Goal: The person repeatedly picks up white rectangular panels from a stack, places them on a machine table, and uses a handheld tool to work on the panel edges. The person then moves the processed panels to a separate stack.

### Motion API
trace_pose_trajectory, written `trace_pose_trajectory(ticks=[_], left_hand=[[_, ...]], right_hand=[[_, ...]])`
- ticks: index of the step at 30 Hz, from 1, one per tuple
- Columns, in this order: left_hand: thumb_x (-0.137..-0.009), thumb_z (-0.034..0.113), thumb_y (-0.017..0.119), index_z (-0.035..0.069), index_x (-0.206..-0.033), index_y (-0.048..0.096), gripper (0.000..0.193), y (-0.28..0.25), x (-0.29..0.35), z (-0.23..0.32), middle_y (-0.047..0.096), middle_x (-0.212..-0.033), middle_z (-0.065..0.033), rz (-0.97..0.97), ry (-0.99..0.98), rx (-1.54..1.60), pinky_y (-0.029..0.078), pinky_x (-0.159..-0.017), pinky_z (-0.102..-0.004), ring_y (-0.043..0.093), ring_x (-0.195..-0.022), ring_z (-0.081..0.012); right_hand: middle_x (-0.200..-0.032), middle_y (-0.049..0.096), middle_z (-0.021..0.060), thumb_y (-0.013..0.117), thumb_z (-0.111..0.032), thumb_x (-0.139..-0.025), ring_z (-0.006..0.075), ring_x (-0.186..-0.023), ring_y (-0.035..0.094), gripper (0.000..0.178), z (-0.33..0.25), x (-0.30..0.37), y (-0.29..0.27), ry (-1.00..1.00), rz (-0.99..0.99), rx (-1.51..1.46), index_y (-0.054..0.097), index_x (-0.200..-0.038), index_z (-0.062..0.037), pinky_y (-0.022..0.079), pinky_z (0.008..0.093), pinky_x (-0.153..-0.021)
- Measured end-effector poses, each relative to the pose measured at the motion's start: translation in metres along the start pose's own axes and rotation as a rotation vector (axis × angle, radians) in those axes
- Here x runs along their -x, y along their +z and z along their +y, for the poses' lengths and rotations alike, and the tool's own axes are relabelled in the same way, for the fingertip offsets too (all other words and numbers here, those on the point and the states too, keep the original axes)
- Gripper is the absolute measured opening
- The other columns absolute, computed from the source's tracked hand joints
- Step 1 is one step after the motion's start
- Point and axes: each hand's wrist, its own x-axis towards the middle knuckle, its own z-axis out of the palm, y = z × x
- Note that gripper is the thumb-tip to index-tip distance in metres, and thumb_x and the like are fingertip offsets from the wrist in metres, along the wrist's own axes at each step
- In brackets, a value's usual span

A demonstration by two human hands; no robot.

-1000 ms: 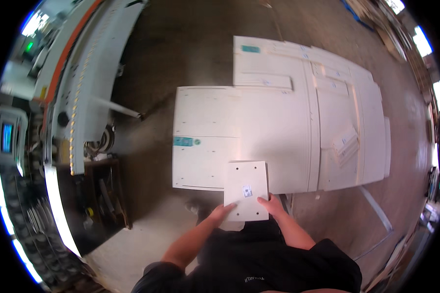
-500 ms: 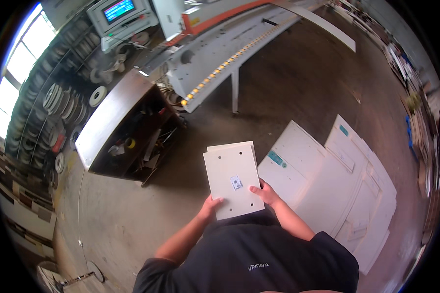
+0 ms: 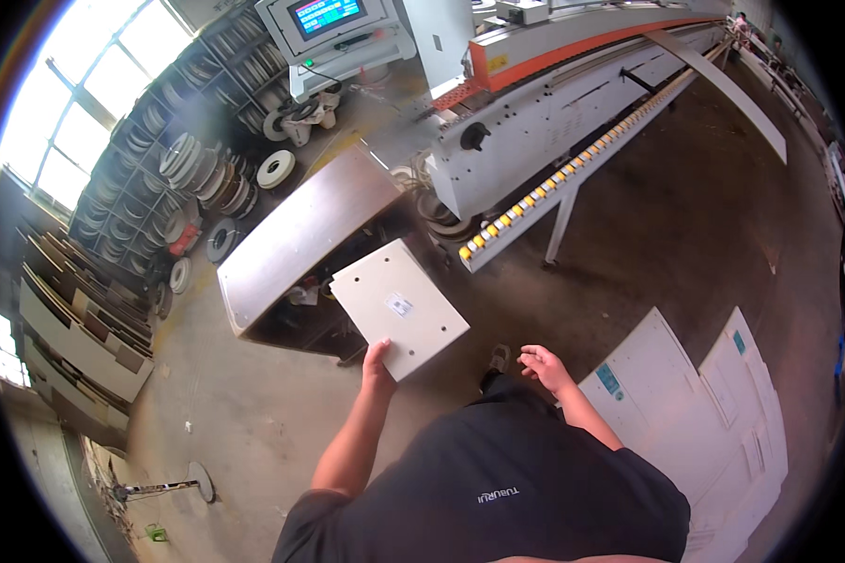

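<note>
White panels (image 3: pixel 415 321), apparently stacked, could tilt or slip, being gripped by the left hand (image 3: pixel 376 368) alone at their near-left edge, thumb on top. Swinging them far-left could knock the cabinet (image 3: pixel 310 235); clearance cannot be judged. They extend far and right from the left hand; the right hand (image 3: pixel 543 365), empty, fingers loosely curled, is apart, to their right.

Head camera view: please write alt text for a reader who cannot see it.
The left hand holds stacked white panels, the top one labelled; the right hand is empty. Beyond stands a long grey and orange machine.
</note>
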Motion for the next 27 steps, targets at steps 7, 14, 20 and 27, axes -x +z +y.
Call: trace_pose_trajectory(ticks=[7,14,20,27], left_hand=[[-0.091,0.024,0.069,0.001,-0.142,0.051,0.059,0.023,-0.171,0.093,0.066,-0.129,-0.0157,0.071,0.102,0.028,0.052,-0.105,-0.0501,0.065,-0.118,-0.0339],[-0.095,0.026,0.068,0.001,-0.128,0.061,0.042,0.02,-0.319,0.157,0.069,-0.121,-0.0143,0.222,0.044,0.046,0.055,-0.101,-0.0502,0.068,-0.111,-0.0324],[-0.097,0.057,0.062,0.002,-0.07,0.071,0.062,0.014,-0.378,0.256,0.068,-0.061,-0.0098,0.175,-0.28,-1.383,0.057,-0.063,-0.038,0.068,-0.054,-0.022],[-0.095,0.036,0.068,0.004,-0.092,0.077,0.034,0.077,-0.513,0.366,0.074,-0.071,-0.0067,-0.115,0.427,-1.365,0.056,-0.068,-0.0339,0.071,-0.065,-0.0167]], right_hand=[[-0.107,0.071,0.0043,0.07,-0.027,-0.101,0.0083,-0.084,0.065,0.042,-0.076,-0.122,-0.013,-0.033,-0.06,-0.015,0.062,-0.132,-0.0003,0.053,0.0256,-0.077],[-0.097,0.071,0.0038,0.074,-0.021,-0.098,0.0087,-0.082,0.064,0.037,-0.159,-0.214,0.018,-0.19,-0.089,0.169,0.064,-0.126,0.0021,0.054,0.0262,-0.078],[-0.095,0.072,0.0023,0.073,-0.018,-0.098,0.0077,-0.081,0.064,0.035,-0.177,-0.261,0.049,-0.193,0.079,0.204,0.065,-0.124,0.0028,0.053,0.0245,-0.076],[-0.089,0.073,0.0021,0.075,-0.025,-0.097,0.0074,-0.079,0.065,0.037,-0.164,-0.294,0.119,-0.1,0.237,0.407,0.069,-0.124,-0.0004,0.055,0.0261,-0.076]])
